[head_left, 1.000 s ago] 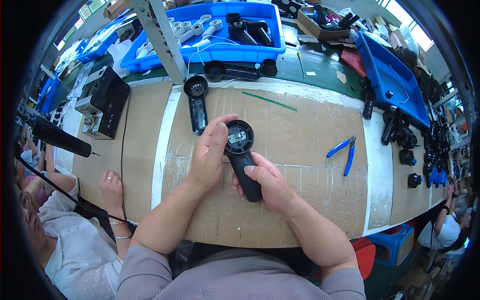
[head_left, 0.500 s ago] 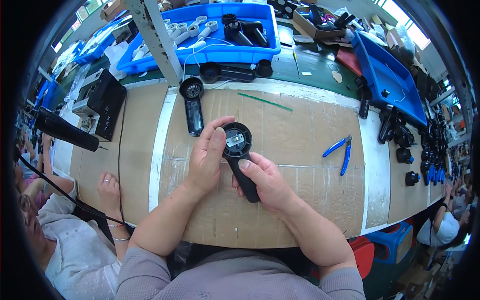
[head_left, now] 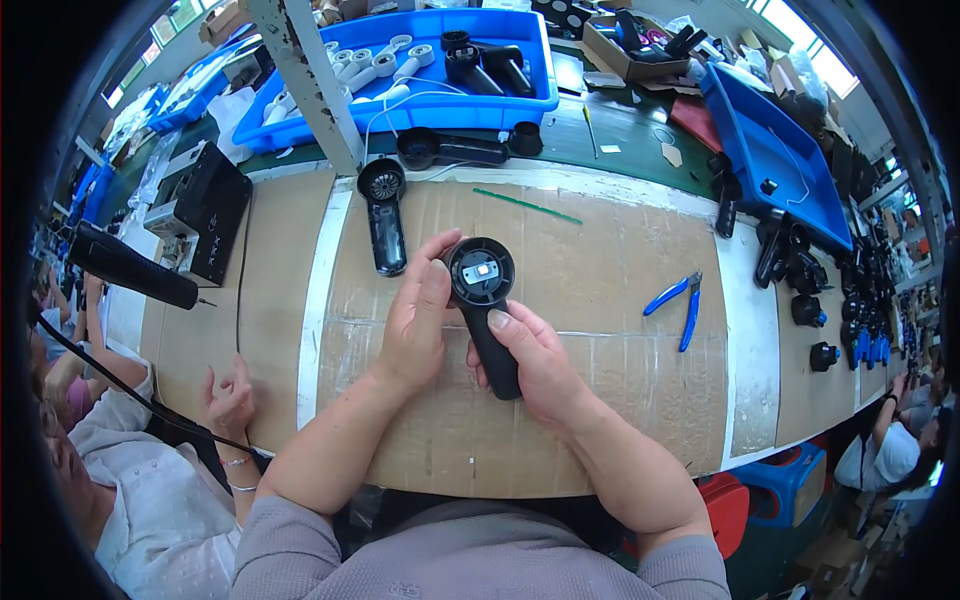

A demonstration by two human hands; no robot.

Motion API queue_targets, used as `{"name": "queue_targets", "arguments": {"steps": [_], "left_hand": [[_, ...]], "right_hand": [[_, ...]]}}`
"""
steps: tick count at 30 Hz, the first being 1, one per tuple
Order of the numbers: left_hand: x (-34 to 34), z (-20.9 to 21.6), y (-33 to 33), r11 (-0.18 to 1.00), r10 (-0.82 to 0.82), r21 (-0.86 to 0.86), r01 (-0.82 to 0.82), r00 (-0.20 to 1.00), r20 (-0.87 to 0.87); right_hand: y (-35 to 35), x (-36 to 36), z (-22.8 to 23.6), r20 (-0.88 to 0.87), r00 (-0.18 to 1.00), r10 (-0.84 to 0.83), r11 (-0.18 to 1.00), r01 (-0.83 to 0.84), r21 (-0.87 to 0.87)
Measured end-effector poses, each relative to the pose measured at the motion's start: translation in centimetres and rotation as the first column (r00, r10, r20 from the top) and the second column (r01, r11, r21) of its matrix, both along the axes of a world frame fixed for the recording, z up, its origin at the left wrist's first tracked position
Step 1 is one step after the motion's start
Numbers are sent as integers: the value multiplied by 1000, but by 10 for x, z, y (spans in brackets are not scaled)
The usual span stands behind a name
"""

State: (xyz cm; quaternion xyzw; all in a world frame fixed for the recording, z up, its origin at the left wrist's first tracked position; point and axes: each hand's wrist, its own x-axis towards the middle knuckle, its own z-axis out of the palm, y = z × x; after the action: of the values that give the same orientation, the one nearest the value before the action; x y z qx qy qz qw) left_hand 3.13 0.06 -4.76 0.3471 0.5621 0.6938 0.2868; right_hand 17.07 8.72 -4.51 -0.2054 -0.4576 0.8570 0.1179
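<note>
Held above the middle of the brown cardboard-covered workbench (head_left: 600,300): a black plastic hand-held device with a round head and a straight handle (head_left: 485,310), head pointing away from the body, handle slanting down toward the right. Inside the round head, a small pale rectangular part. Left hand (head_left: 418,320) wrapped against the left edge of the round head, thumb alongside the rim, fingertips curling over the top edge, so closed on the head. Right hand (head_left: 535,365) clasped around the lower handle, thumb pressed flat along its front, fingers hidden beneath.

Just left of the left hand, flat on the cardboard: a second black device shell with a grille in its round end (head_left: 385,215). Well to the right: blue-handled cutting pliers (head_left: 680,305), jaws pointing up. Further up the cardboard, a thin green strip (head_left: 527,206). Beyond the bench edge, a large blue plastic bin (head_left: 400,105) holding white and black parts. At far left, another person's hand (head_left: 232,400), fingers spread.
</note>
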Motion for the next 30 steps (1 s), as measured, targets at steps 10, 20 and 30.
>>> {"name": "queue_targets", "arguments": {"steps": [10, 20, 30], "left_hand": [[7, -6, 0, 987, -146, -56, 150, 987, 73], [5, 1, -3, 969, -132, -230, 84, 970, -202], [16, 12, -5, 894, -338, -414, 173, 865, -370]], "right_hand": [[2, -7, -6, -87, 980, -179, 983, 181, 13], [8, 2, 0, -90, 996, 21, 931, 14, 365], [40, 5, 5, -212, 895, -393, 521, 406, 751]]}}
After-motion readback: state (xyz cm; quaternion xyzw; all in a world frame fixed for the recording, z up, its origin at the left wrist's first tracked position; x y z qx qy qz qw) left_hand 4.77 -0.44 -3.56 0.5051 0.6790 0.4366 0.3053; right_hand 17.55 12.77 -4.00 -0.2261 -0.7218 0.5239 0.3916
